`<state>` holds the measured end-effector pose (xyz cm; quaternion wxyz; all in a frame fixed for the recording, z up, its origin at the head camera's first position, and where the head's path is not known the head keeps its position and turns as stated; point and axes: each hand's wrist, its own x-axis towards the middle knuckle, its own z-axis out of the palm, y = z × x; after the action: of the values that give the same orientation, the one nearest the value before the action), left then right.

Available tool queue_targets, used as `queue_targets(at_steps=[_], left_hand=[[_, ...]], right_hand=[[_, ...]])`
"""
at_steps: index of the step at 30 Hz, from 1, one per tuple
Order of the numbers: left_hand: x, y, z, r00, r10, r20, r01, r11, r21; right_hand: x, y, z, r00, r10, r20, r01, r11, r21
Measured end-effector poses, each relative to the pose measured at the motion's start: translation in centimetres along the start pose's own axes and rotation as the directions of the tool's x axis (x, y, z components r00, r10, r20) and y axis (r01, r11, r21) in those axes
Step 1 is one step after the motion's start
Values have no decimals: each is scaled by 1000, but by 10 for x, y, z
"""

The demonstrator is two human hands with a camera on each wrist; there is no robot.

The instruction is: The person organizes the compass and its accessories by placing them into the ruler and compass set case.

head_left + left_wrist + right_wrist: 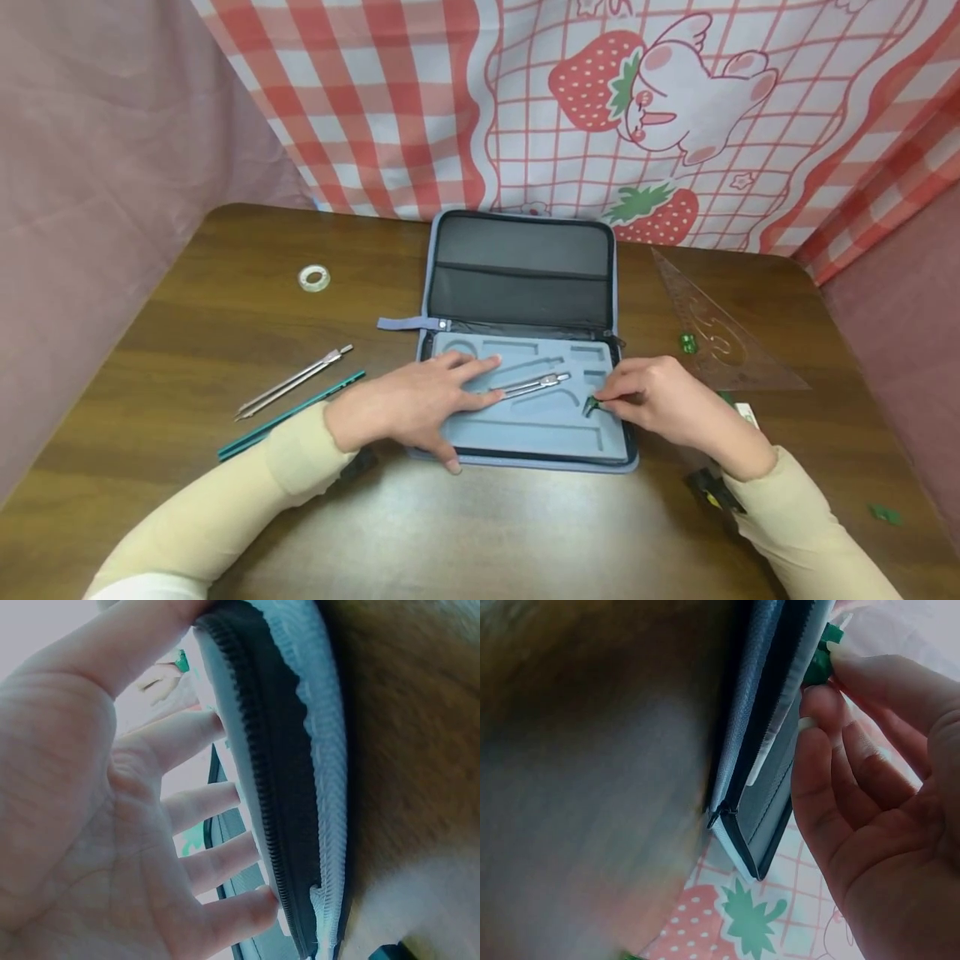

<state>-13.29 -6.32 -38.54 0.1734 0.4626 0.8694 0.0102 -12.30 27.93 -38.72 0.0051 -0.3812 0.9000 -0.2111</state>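
An unzipped blue case (627, 463) lies on the table with its lid folded back, holding a light-blue moulded tray (525, 442) with shaped slots. Silver metal compasses (534, 384) lie in the middle of this tray. My left hand (412, 400) rests on its left side with fingers spread, the index fingertip beside the compasses. In the left wrist view the fingertips (225, 795) meet the tray's edge. Over the tray's right side, my right hand (667, 400) pinches a small dark-green piece (819, 667) between thumb and fingers; its exact kind I cannot tell.
On the left lie a tape roll (313, 278), a second pair of silver compasses (294, 383) and teal pencils (292, 417). Rightward are a clear set square (723, 333), a green bit (687, 342), a white block (747, 414) and another green piece (885, 514).
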Motion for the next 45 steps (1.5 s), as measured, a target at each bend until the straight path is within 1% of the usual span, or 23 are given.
queue_targets(at_steps=[6,13,19,22,29,34,39,41,43,45], left_hand=[[2,-1,0,1000,6,2,-6,1000,2],[2,-1,0,1000,0,10,0,1000,-2],[2,-2,0,1000,7,1,-7,1000,-4],[2,-2,0,1000,6,1,-6,1000,-9],[2,-2,1,1000,10,-1,-10,1000,-13],[1,-2,0,1000,14,-7,-14,1000,-12],[1,-2,-1,1000,8,-8,-8,1000,-8],[1,-2,-1,1000,5,-4,-5,1000,-6],[1,-1,0,1000,4,-4,-4,1000,-2],[1,-1,1,1000,1,1,-1,1000,-1]], right_hand=[[-1,0,2,1000,-20,-13,20,1000,6],[-1,0,3,1000,-16,-11,16,1000,-2],[0,4,3,997,-68,-35,68,997,-24],[0,4,3,996,-78,-41,77,997,-26],[-1,2,2,998,-67,-16,67,998,-12],[-1,0,1,997,-77,-3,77,997,-3],[0,-2,1,997,-75,5,75,997,-11],[-1,-2,-2,998,-67,0,67,997,-32],[-4,1,-9,997,-69,-40,66,995,-76],[-10,4,-20,994,-48,-96,33,989,-143]])
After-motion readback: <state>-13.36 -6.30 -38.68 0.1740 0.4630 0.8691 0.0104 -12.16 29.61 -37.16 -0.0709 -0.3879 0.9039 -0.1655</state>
